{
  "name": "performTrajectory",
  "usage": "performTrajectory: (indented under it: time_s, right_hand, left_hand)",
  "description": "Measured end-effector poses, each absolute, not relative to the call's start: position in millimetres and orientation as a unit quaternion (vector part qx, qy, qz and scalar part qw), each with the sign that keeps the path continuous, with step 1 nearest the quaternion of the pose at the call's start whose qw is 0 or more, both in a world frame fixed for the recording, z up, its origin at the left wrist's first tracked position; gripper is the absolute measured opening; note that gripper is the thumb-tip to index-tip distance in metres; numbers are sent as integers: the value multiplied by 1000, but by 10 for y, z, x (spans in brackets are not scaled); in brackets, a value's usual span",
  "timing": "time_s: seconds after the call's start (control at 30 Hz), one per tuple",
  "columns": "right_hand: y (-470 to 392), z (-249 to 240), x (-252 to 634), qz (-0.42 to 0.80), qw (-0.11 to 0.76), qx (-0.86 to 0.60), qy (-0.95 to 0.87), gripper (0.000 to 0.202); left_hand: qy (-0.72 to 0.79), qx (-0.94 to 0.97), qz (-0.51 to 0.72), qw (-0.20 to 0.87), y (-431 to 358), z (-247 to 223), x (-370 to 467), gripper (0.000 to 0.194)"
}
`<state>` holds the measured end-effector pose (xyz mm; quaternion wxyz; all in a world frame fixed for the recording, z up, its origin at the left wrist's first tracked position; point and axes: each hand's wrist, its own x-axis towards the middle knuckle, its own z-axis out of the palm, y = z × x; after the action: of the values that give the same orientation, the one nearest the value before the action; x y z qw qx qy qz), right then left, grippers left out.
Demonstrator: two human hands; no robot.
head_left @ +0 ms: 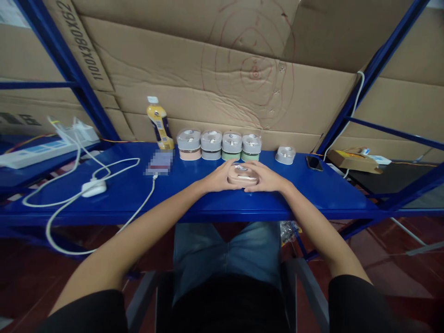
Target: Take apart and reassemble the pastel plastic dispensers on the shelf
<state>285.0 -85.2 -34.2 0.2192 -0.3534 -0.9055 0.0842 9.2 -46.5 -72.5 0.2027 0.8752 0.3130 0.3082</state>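
Between my two hands, at the front of the blue table, sits a small rounded pinkish container [243, 175] with a clear cover. My left hand [219, 178] is wrapped round its left side, and my right hand [265, 177] curves round its right side. The fingertips meet or nearly meet behind it. Just beyond my hands stand several stacked containers of the same shape, among them a grey-and-pink stack [189, 144] and a grey-and-green stack [231, 146]. A single grey container [285, 155] stands apart to their right.
A yellow drink bottle [160, 124] stands at the back left, behind a blurred phone-like item [160, 162] with a white cable. A charger [94, 187] and looped cables lie at left. A black phone [314, 163] and an open cardboard box [354, 161] are at right. Cardboard [166, 69] walls the back.
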Motion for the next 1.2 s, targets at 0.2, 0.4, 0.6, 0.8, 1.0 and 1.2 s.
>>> performTrajectory:
  time_s: [0.2,0.4,0.6,0.8,1.0,1.2]
  right_hand:
    - [-1456,-294,3194,-34,97,-591,-800,91]
    - [-1297,-213,3351,-94,15,-705,-702,85]
    - [-668,-143,3277,-69,12,-724,-687,82]
    - [-314,-140,3276,-105,50,-742,-660,55]
    - [-142,-256,3575,-187,173,-741,-621,54]
    - [109,-491,3919,-69,221,-782,-579,64]
  left_hand:
    - [360,866,303,170,-421,-732,74,81]
    - [367,881,260,150,-494,-664,111,73]
    - [367,885,248,146,-509,-634,96,67]
    - [369,886,240,145,-476,-652,91,67]
    - [357,890,251,137,-444,-691,80,68]
    - [355,891,250,130,-440,-695,65,66]
